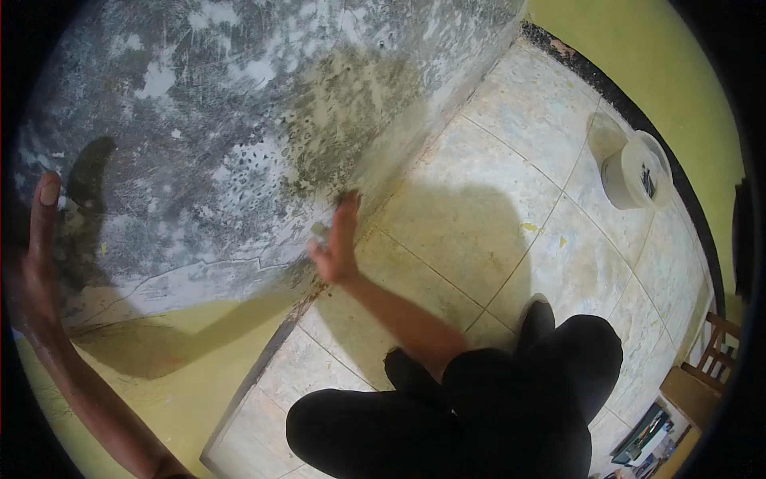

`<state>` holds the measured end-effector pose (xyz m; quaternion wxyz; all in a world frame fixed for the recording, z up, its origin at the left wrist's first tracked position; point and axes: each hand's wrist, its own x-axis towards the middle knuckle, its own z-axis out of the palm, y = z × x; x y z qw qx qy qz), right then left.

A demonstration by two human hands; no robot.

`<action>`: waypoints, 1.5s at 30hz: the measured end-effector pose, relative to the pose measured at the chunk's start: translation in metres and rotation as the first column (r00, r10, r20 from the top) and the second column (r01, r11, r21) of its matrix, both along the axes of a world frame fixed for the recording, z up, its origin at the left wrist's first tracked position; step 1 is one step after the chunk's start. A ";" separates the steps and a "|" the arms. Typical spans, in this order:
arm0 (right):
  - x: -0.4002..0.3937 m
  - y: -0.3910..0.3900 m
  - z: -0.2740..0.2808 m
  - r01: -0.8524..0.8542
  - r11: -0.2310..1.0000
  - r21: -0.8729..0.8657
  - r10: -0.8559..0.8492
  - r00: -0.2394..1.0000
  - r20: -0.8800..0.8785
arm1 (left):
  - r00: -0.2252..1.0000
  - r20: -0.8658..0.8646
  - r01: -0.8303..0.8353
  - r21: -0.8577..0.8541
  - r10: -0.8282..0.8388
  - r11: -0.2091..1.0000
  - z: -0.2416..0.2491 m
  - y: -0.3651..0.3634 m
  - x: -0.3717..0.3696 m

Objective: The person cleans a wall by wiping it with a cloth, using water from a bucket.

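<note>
Crouching by scraped grey wall (223, 120), left hand (36, 247) flat on it, right hand (337, 239) pinching small scraper (320, 231), tiled floor (511, 199), white bucket (630, 172).

Two hands (40, 255) (339, 239), one white bucket (634, 172), one wooden chair (718, 351).

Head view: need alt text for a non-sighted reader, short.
A crouching person presses the right hand, holding a small pale object, against a scraped grey wall, with the left hand flat on the wall farther along. A white bucket stands on the tiled floor behind.
</note>
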<state>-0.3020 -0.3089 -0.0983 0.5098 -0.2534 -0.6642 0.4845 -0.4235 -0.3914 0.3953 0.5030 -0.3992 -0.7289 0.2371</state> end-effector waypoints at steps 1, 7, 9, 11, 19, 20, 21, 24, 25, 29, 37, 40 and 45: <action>-0.003 0.020 -0.015 0.038 0.999 -0.009 -0.037 0.998 0.056 | 1.000 0.005 -0.002 0.004 0.002 1.000 -0.001 -0.001 0.000; 0.001 0.096 0.017 0.097 0.865 -0.492 -0.121 0.993 -0.017 | 1.000 0.020 -0.007 0.003 0.007 1.000 0.000 0.005 0.004; -0.016 0.001 0.005 0.123 0.939 -0.322 -0.072 0.983 0.166 | 1.000 0.013 -0.008 0.019 0.008 1.000 -0.002 0.001 0.003; 0.004 -0.064 0.025 -0.094 0.964 -0.247 0.119 0.989 0.086 | 1.000 0.010 -0.009 0.009 0.009 1.000 -0.001 0.001 0.003; 0.002 0.119 -0.002 0.111 0.878 -0.465 -0.157 0.986 -0.061 | 1.000 0.010 -0.024 -0.001 0.024 1.000 0.003 0.004 0.006; -0.007 0.084 0.001 0.098 0.898 -0.428 -0.116 0.993 -0.017 | 1.000 0.011 -0.027 0.000 0.027 1.000 0.002 0.003 0.006; -0.017 0.027 -0.002 0.091 0.915 -0.394 -0.085 0.996 0.031 | 1.000 0.013 -0.023 0.004 0.023 1.000 0.002 0.002 0.005; -0.001 -0.046 0.023 -0.024 0.993 -0.115 0.014 0.996 -0.087 | 1.000 0.009 -0.019 -0.002 0.019 1.000 0.001 0.002 0.004; 0.000 -0.029 0.019 -0.024 0.996 -0.090 0.018 0.998 -0.064 | 1.000 0.004 -0.019 -0.002 0.019 1.000 0.002 0.000 0.004; -0.015 0.051 0.013 0.097 0.978 -0.183 -0.126 0.981 -0.149 | 1.000 0.006 -0.018 -0.004 0.018 1.000 0.004 0.000 0.004; -0.001 -0.045 0.046 0.056 0.982 -0.180 -0.056 0.998 0.007 | 1.000 0.012 -0.011 0.000 0.011 1.000 0.004 0.001 0.004; -0.014 0.004 0.019 0.145 0.969 -0.198 -0.141 0.989 0.034 | 1.000 0.014 -0.005 0.000 0.005 1.000 0.003 0.001 0.004; -0.004 0.099 0.025 0.041 0.774 -0.632 -0.176 0.973 -0.152 | 1.000 0.027 -0.004 0.008 0.004 1.000 0.002 0.004 0.006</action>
